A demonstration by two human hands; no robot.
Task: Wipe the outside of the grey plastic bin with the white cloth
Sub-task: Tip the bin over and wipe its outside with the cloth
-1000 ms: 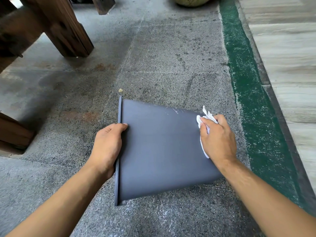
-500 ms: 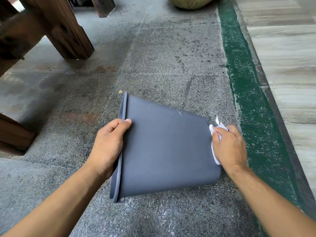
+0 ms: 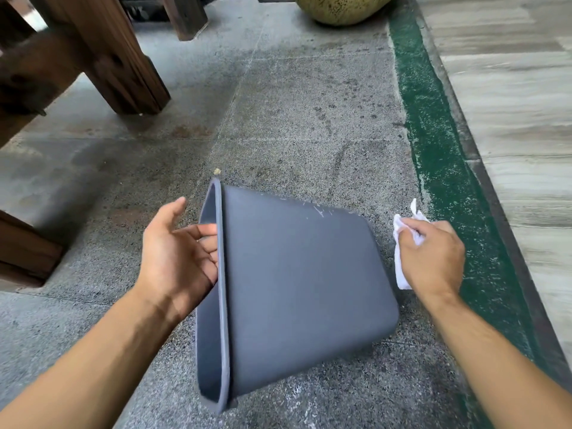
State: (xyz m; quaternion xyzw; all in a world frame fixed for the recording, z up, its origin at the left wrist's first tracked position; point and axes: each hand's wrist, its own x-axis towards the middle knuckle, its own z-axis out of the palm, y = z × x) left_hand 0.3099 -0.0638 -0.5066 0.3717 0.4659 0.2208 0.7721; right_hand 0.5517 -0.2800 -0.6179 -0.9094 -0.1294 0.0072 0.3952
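Dark wooden legs (image 3: 123, 66) are seen at the far left, standing on a speckled grey stone floor (image 3: 294, 119). Nearer the middle, the left hand (image 3: 179, 252) is held palm-up at the mouth of the bin, its thumb raised clear and its fingers (image 3: 205, 230) stretched out loosely into the opening; whether the fingertips touch the inner wall cannot be told, since they are hidden behind the rim. The grey bin (image 3: 303, 289) is laid on its side on the floor, mouth turned left, base turned right, with faint pale scuffs near its far edge. Just beside the base, the white cloth (image 3: 400, 270) is bunched in the right hand (image 3: 433, 258), whose fingers are curled tightly round it, slightly apart from the bin. A green painted strip (image 3: 433, 134) is laid along the floor further right, and pale boards (image 3: 510, 103) are seen beyond it. A yellowish round pot (image 3: 340, 7) is set at the top edge.
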